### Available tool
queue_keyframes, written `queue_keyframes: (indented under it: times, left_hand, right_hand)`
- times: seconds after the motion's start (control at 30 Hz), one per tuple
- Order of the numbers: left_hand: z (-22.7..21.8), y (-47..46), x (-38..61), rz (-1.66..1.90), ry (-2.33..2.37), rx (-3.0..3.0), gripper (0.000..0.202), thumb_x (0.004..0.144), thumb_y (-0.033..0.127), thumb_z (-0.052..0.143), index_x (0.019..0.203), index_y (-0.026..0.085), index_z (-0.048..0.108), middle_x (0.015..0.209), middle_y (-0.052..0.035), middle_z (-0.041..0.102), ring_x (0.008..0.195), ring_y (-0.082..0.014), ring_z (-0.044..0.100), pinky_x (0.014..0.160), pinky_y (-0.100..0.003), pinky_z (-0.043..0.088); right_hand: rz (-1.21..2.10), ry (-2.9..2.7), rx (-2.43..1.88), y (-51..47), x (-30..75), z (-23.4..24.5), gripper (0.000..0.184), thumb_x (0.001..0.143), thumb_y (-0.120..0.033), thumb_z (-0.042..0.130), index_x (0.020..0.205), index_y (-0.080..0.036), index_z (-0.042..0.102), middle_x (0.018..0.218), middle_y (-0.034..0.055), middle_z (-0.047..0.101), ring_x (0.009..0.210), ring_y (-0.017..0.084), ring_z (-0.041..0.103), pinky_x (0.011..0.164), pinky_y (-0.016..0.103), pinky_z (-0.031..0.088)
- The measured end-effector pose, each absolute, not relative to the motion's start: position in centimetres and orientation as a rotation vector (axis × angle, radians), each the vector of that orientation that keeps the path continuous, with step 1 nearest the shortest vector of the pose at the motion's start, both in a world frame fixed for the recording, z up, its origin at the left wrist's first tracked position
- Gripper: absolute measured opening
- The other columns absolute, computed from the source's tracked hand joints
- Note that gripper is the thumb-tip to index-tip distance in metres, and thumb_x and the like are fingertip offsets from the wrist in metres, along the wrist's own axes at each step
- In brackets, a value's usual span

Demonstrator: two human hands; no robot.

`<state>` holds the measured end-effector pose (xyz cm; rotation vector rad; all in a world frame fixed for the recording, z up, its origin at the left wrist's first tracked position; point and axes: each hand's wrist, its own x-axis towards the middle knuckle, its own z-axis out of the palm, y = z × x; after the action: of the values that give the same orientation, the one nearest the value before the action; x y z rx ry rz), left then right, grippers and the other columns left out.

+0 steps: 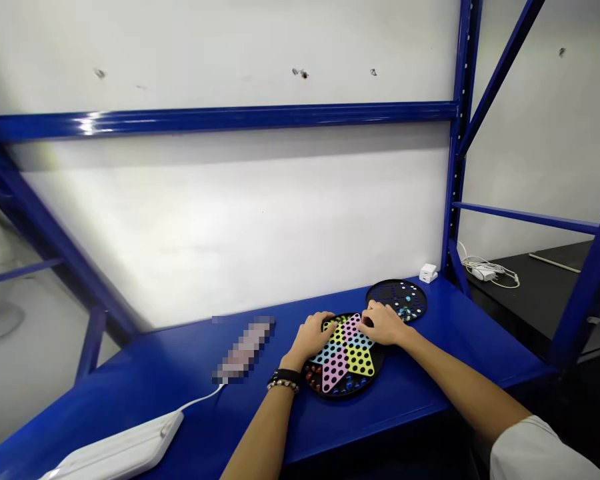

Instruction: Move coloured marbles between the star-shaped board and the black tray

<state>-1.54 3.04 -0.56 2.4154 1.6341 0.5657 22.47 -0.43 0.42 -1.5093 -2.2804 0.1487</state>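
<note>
A round Chinese checkers board lies on the blue tabletop, with a star of pink, yellow and light-blue points full of dark holes. Red marbles rest in its rim at the lower left, and blue marbles at the lower right. My left hand grips the board's left side, fingers curled over the far rim and thumb on the star. At the upper right side, my right hand is closed on the edge, its fingertips partly hidden. Just behind that hand sits a second round black board with white and teal marbles.
A blurred-out flat device lies left of the board, its cable running to a white power strip. White adapters stand at the back right corner. Blue rack posts and a white wall border the table.
</note>
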Motion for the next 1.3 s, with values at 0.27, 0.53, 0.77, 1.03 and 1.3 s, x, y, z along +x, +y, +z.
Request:
queue_keyframes:
  times: [0.27,0.53,0.77,1.03,1.3]
  left_hand:
    - [-0.7,3.1,-1.6,0.575,1.634,2.417,0.043,0.089,0.048,0.043,0.119,0.024,0.063,0.121,-0.0059,0.066,0.113,-0.0267,0.058,0.096,-0.039,0.045]
    - [-1.1,3.5,-1.8,0.564,1.636,2.415,0.043,0.089,0.048,0.044,0.120,0.025,0.062,0.121,-0.0055,0.066,0.113,-0.0262,0.058,0.096,-0.039,0.045]
    - [-1.3,3.6,-1.7,0.570,1.653,2.405,0.043,0.089,0.047,0.044,0.121,0.024,0.062,0.122,-0.0055,0.066,0.115,-0.0261,0.057,0.099,-0.039,0.044]
    - [-0.7,3.2,-1.5,0.553,1.640,2.405,0.045,0.089,0.048,0.043,0.121,0.022,0.061,0.121,-0.0076,0.066,0.112,-0.0277,0.057,0.095,-0.041,0.045]
    - [-0.8,3.2,-1.5,0.574,1.638,2.387,0.045,0.089,0.049,0.044,0.122,0.023,0.061,0.124,-0.0071,0.065,0.114,-0.0272,0.057,0.098,-0.040,0.044]
  right_hand:
    - [0.168,-2.333,-1.549,-0.6,21.9,-0.2,0.030,0.093,-0.041,0.050,0.080,-0.018,0.065,0.090,0.0051,0.063,0.075,0.015,0.054,0.068,0.027,0.034]
    - [0.126,-2.407,-1.468,-0.3,22.2,0.0,0.042,0.095,-0.043,0.045,0.069,-0.018,0.066,0.085,0.0039,0.062,0.068,0.012,0.051,0.060,0.025,0.028]
    - [0.152,-2.416,-1.496,0.3,22.6,0.5,0.056,0.094,-0.057,0.043,0.066,-0.017,0.070,0.093,0.0050,0.059,0.066,0.010,0.048,0.061,0.025,0.030]
    - [0.059,-2.247,-1.631,1.4,23.7,0.6,0.060,0.098,-0.054,0.034,0.067,-0.017,0.070,0.089,0.0059,0.061,0.075,0.014,0.055,0.068,0.026,0.035]
    - [-0.112,-2.010,-1.840,2.2,27.8,0.7,0.030,0.092,-0.040,0.051,0.080,-0.018,0.065,0.096,0.0084,0.060,0.094,0.023,0.054,0.085,0.036,0.037]
